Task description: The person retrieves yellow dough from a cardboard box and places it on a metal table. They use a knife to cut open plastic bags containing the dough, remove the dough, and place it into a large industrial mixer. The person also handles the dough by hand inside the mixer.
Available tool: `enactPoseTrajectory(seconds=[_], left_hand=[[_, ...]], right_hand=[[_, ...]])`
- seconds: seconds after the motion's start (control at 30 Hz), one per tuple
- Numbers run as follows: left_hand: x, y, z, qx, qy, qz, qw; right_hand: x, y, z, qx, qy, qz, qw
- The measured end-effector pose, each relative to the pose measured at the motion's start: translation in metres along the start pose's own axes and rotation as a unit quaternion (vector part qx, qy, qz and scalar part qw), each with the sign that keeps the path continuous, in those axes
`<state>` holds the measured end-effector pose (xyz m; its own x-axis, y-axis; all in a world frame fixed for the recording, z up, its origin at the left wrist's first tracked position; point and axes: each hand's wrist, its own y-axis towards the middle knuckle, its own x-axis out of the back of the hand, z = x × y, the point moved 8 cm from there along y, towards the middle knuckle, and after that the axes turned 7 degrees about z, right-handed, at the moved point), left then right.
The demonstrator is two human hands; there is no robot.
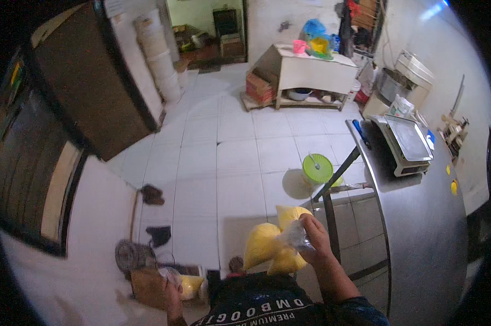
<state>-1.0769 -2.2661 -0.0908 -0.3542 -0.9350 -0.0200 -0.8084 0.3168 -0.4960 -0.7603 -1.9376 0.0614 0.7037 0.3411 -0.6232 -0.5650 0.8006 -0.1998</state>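
My right hand (315, 236) grips the gathered clear plastic tops of several bags of a yellow powdery or grainy filling (261, 246). They hang in a cluster in front of my body, left of the steel table's legs. At the lower left, my left hand (173, 294) closes around the clear top of another plastic bag with yellow contents (191, 286). A brown box-like object (148, 285) lies right beside that hand; its exact kind is unclear. A dark shirt with white lettering covers my torso.
To the right runs a stainless steel table (424, 228) carrying a digital scale (408, 138) and a blue-handled tool (360, 131). A green-lidded bucket (318, 169) with a spoon on top stands on the tiled floor. Ahead is a white cabinet (316, 75); a round motor-like machine (131, 254) sits lower left.
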Motion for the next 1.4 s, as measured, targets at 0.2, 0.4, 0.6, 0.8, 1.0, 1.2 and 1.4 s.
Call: enactPoseTrajectory(seconds=[0.2, 0.4, 0.6, 0.8, 1.0, 1.2, 1.4], left_hand=[[-0.095, 0.160, -0.105, -0.054, 0.071, 0.146, 0.985], [-0.248, 0.240, -0.202, -0.113, 0.044, 0.189, 0.975], [-0.372, 0.330, -0.246, -0.042, 0.049, 0.202, 0.977], [-0.506, 0.419, -0.276, 0.003, 0.057, 0.191, 0.980], [-0.690, 0.546, -0.291, -0.008, 0.079, 0.255, 0.964], [-0.962, 0.583, -0.321, -0.024, 0.208, 0.467, 0.859], [-1.207, 0.499, -0.349, -0.029, 0.252, 0.553, 0.794]], right_hand=[[-0.012, 0.104, 0.059, 0.096, -0.002, -0.068, 0.993], [0.020, 0.214, 0.107, 0.190, -0.224, -0.148, 0.944], [0.053, 0.347, 0.150, 0.128, -0.038, -0.121, 0.984], [0.088, 0.470, 0.223, 0.196, -0.050, -0.159, 0.966], [0.128, 0.570, 0.297, 0.259, -0.038, -0.226, 0.938], [0.203, 0.618, 0.365, 0.311, -0.022, -0.331, 0.891], [0.259, 0.641, 0.446, 0.346, 0.000, -0.414, 0.842]])
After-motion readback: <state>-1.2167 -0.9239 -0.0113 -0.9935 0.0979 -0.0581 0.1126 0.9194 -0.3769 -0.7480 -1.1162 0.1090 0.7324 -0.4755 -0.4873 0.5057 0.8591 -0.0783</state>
